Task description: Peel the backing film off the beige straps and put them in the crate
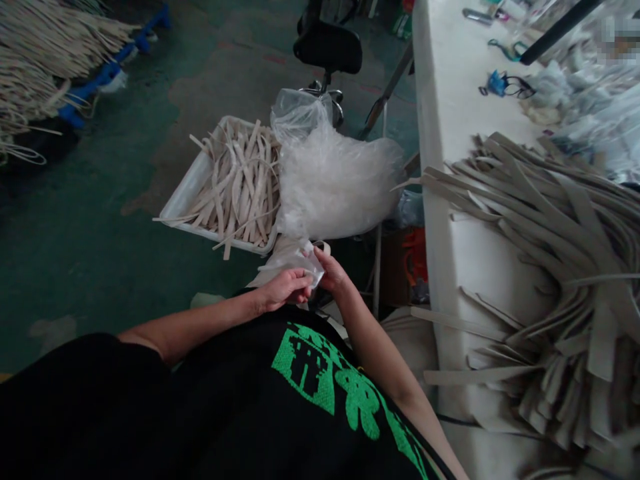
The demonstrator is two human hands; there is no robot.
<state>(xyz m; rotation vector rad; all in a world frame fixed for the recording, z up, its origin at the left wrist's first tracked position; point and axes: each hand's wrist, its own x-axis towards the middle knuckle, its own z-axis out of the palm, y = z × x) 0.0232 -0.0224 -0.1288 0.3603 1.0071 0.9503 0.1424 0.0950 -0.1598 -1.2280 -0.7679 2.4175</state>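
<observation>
Close to my waist, my left hand is closed, its fingers pinching a small clear plastic bag. On the bag's other side my right hand is closed on its edge. A curled end of a beige strip shows at the right fingertips; whether the hand grips it I cannot tell. Just beyond both hands sits a large clear sack stuffed with thin plastic bags. To its left, a white plastic crate holds many beige flat strips, some poking over the rim.
A white-covered table runs along the right, bearing a heap of beige strips, scissors and loose plastic. A black swivel chair stands ahead. At upper left, a blue pallet carries piled strips.
</observation>
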